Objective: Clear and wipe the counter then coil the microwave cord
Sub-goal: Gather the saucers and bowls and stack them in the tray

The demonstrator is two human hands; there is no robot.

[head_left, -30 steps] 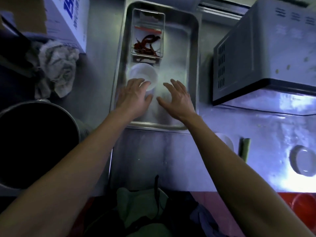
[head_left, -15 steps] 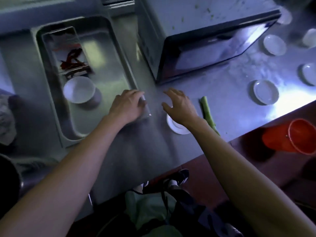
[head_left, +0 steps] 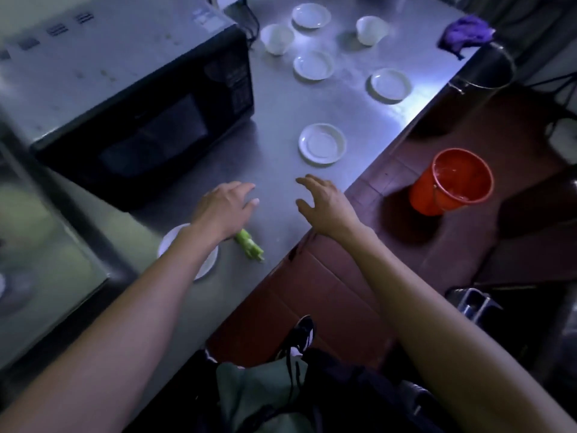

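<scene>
My left hand (head_left: 224, 207) hovers palm down over the steel counter (head_left: 274, 107), fingers spread, holding nothing. My right hand (head_left: 324, 203) is beside it near the counter's front edge, also empty with fingers apart. A white saucer (head_left: 322, 143) lies just beyond both hands. Under my left forearm sit another white saucer (head_left: 204, 264) and a green vegetable stalk (head_left: 249, 245). The black microwave (head_left: 131, 98) stands at the left; a dark cord (head_left: 253, 25) shows behind it. Several more saucers and two white cups (head_left: 277, 39) lie farther back.
A purple cloth (head_left: 465, 34) lies at the counter's far right corner beside a steel pot (head_left: 482, 73). An orange bucket (head_left: 452, 182) stands on the red floor to the right. A steel tray (head_left: 46, 245) is at the left edge.
The view has swung right, away from the steel tray. Both hands moved right along the counter, past the near saucer and green stalk, toward the lone saucer.
</scene>
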